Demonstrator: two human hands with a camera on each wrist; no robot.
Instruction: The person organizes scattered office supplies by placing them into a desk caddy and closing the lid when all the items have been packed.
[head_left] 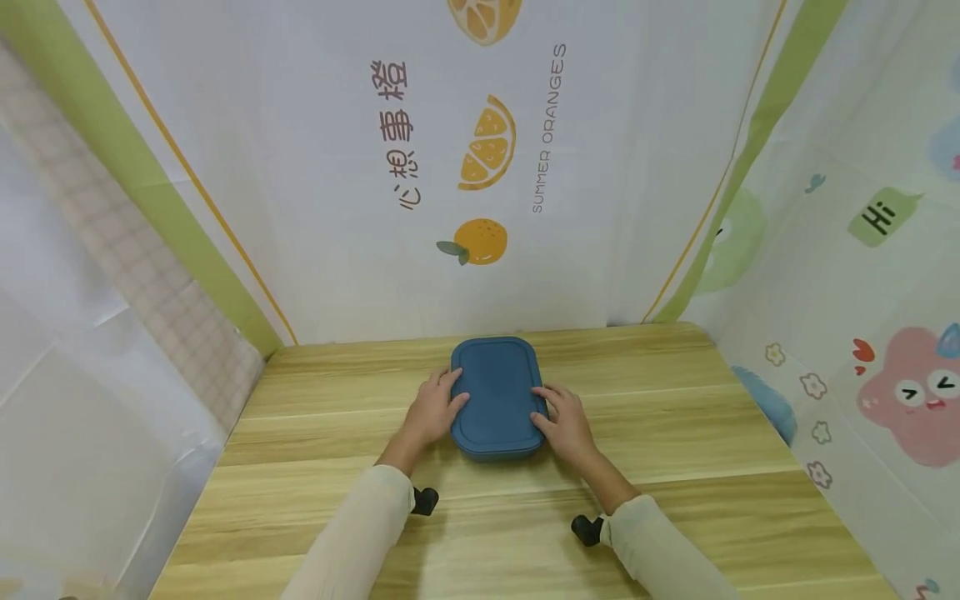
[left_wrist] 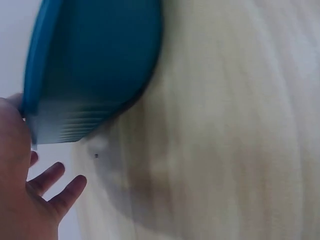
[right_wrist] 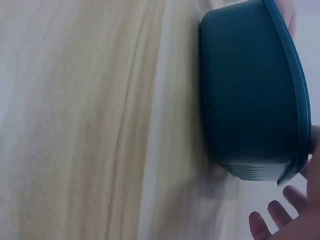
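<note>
A blue rectangular food container (head_left: 498, 396) with its lid on stands upright on the wooden table, long side pointing away from me. My left hand (head_left: 433, 408) is at its left side, with thumb and forefinger tips resting on the lid's edge. Opposite it, my right hand (head_left: 566, 423) touches the lid's right edge with thumb and forefinger. In the left wrist view, the other fingers (left_wrist: 70, 195) spread beside the container's wall (left_wrist: 105, 55), apart from it. Likewise in the right wrist view, several fingers (right_wrist: 277, 214) hang clear of the wall (right_wrist: 250, 90).
The wooden table (head_left: 675, 417) runs back to a white curtain (head_left: 300, 167) printed with oranges. At the right hangs another printed curtain (head_left: 810, 292), and a pale curtain (head_left: 75, 375) borders the left. Black wrist mounts (head_left: 587, 530) stick out from both sleeves.
</note>
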